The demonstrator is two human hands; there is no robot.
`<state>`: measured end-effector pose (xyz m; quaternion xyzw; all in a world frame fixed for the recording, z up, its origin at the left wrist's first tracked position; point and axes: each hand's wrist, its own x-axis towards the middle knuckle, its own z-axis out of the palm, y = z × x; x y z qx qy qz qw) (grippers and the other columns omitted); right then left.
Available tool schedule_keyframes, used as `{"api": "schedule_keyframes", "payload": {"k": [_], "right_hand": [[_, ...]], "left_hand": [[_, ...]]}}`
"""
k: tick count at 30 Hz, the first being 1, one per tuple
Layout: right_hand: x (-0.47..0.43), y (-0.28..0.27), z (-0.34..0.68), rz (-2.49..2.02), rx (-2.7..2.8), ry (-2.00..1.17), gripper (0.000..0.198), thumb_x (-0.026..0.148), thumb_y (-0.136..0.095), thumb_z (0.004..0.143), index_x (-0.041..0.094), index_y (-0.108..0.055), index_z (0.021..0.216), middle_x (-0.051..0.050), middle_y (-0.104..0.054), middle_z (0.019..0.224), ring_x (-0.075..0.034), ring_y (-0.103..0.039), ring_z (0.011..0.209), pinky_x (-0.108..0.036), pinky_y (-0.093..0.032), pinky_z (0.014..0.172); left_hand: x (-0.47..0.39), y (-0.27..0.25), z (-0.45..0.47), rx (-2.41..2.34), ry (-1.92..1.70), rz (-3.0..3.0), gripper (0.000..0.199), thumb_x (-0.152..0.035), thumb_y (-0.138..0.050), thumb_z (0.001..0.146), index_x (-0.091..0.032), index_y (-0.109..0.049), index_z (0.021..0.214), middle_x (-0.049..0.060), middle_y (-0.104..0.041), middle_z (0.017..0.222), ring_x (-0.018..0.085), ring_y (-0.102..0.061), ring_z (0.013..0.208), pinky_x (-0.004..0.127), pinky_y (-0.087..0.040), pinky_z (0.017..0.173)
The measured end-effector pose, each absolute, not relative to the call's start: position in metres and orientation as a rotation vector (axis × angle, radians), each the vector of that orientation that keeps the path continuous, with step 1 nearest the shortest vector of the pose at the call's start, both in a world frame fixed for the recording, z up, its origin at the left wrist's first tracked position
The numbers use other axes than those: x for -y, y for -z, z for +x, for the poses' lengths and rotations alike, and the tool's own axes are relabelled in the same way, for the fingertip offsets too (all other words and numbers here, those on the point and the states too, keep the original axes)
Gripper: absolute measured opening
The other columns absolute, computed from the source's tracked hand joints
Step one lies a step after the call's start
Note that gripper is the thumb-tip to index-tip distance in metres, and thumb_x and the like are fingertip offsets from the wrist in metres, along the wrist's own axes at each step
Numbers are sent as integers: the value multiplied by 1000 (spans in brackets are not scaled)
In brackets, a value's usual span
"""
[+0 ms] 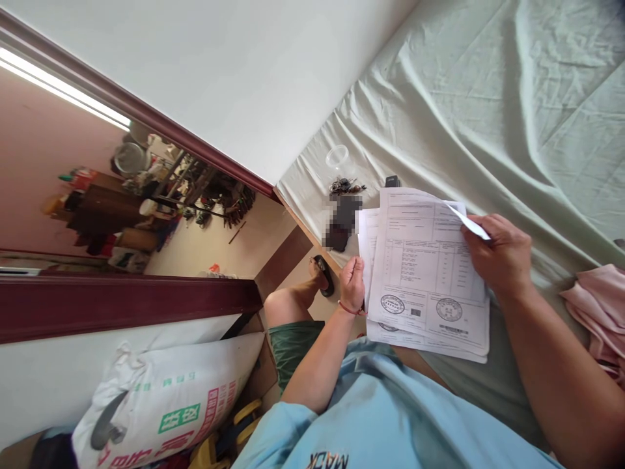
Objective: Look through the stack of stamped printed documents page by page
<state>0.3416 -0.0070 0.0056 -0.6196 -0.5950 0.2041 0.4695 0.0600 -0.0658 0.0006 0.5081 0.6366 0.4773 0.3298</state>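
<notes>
On the bed [488, 98], both hands are gripping the papers [427, 267]: left hand [352, 281] pinching the stack's edge, right hand [500, 254] lifting the top sheet's corner, probably leafing; next needs a clean single-sheet peel.

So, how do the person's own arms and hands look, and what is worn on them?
Both forearms are bare, with no gloves, rings or watch in view. The left hand has a thin red string bracelet at the wrist. The right hand wears nothing. A light blue shirt covers the torso.
</notes>
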Motion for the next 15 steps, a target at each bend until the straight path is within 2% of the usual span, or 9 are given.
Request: {"api": "schedule_keyframes", "payload": {"k": [15], "right_hand": [[8, -9, 340, -1511, 1442, -544, 26, 34, -61, 84, 23, -82, 95, -5, -72, 82, -20, -66, 73, -31, -44, 67]], "left_hand": [[68, -1, 60, -1657, -1223, 1345, 59, -73, -57, 96, -20, -51, 69, -3, -40, 63, 13, -36, 61, 30, -31, 59]]}}
